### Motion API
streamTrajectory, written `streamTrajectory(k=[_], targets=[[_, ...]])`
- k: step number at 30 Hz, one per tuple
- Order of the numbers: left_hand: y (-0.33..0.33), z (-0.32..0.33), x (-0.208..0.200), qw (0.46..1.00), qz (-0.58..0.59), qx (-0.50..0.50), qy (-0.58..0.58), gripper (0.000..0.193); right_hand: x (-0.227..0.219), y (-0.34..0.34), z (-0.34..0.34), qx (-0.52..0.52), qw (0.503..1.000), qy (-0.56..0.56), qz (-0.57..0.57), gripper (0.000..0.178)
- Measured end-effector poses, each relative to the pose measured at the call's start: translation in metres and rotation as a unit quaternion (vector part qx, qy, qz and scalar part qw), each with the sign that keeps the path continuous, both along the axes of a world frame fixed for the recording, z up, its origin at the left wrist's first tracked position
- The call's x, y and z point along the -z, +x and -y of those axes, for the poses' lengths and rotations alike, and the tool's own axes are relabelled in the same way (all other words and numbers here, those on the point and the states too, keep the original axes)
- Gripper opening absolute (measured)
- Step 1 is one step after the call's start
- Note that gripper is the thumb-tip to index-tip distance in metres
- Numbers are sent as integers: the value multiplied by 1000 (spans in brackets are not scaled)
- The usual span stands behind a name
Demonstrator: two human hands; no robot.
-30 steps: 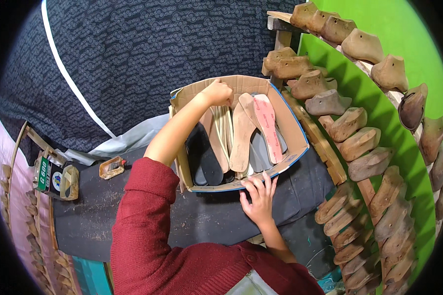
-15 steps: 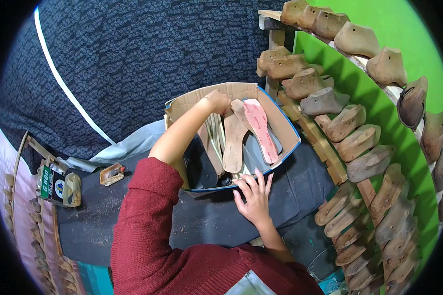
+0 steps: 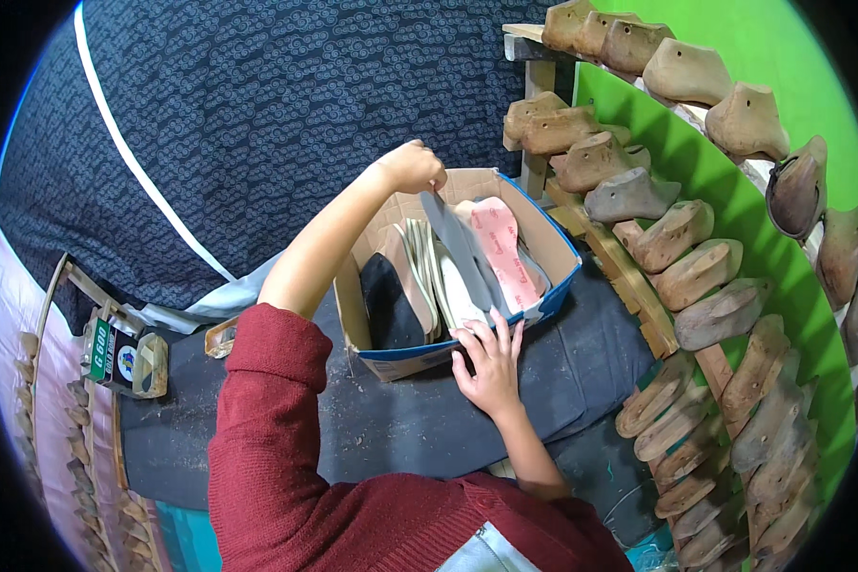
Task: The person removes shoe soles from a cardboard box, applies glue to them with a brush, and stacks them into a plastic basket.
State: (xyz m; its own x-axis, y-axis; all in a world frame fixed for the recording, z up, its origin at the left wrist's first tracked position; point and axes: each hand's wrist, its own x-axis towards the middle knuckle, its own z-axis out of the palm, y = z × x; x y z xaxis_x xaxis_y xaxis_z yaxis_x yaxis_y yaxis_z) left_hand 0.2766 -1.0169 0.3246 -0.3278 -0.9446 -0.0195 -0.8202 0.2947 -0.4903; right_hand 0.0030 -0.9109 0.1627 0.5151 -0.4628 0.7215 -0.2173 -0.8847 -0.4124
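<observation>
A cardboard box (image 3: 405, 362) with a blue-edged rim holds several upright shoe insoles. By its upper end, my left hand (image 3: 415, 168) pinches a grey insole (image 3: 459, 243) that leans up out of the box. My right hand (image 3: 491, 367) lies with fingers spread over the near rim, its fingertips by the insoles' lower ends. To the right of the grey piece stands a pink insole with red print (image 3: 505, 253). Pale insoles (image 3: 424, 276) are packed on edge left of it, and a black insole (image 3: 386, 300) leans at the left side.
The box stands on a dark cloth-covered table (image 3: 257, 419). Wooden shoe lasts (image 3: 672, 238) line racks on the right. At the left lie a small tray (image 3: 221, 337) and a green-and-black box (image 3: 114, 357). A dark patterned curtain (image 3: 257, 114) hangs behind.
My left hand has risen out of the box, lifting the upper end of the grey insole. The beige insoles beside the pink one are now largely covered. My right hand stays at the rim.
</observation>
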Motion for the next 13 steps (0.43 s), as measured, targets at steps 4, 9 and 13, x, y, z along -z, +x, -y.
streamTrajectory(k=[4, 9, 13], targets=[[-5, -22, -22, 996, 34, 56, -68, 6, 1, 1, 0, -1, 1000, 2, 5, 31], [-13, -68, -46, 989, 69, 71, -113, 6, 0, 5, 0, 5, 1000, -11, 6, 33], [-17, -117, -57, 979, 95, 75, -164, 13, 3, 7, 1, -3, 1000, -12, 5, 36]])
